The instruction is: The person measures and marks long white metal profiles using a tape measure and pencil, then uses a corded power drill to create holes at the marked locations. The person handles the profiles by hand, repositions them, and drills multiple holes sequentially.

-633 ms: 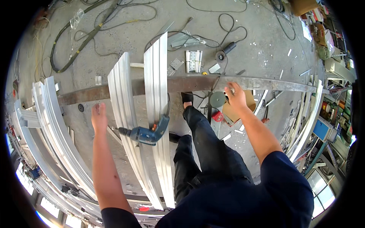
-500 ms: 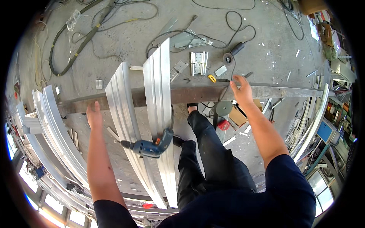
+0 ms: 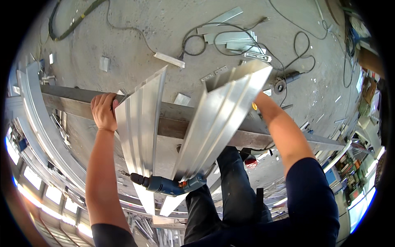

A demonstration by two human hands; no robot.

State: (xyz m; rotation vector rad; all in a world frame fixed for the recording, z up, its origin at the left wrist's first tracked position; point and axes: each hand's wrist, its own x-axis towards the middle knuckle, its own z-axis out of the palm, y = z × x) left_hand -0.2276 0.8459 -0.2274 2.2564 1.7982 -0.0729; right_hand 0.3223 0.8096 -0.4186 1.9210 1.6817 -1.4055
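- Below you lies a dusty concrete workshop floor [image 3: 135,37], strewn with black cables [image 3: 193,37] and short metal offcuts [image 3: 224,37].
- A long steel beam [image 3: 66,101] crosses your view from left to right.
- Your left hand [image 3: 103,111] grips the beam's upper edge, fingers curled over it, just beside the left aluminium profile [image 3: 140,136].
- That ribbed profile leans across the beam; a blue power drill [image 3: 166,185] lies at its lower end, near your legs.
- The right aluminium profile [image 3: 224,111] rests tilted beside it, its open end raised.
- Your right hand is hidden behind that profile; I cannot tell its grip. Only the forearm [image 3: 279,127] shows.
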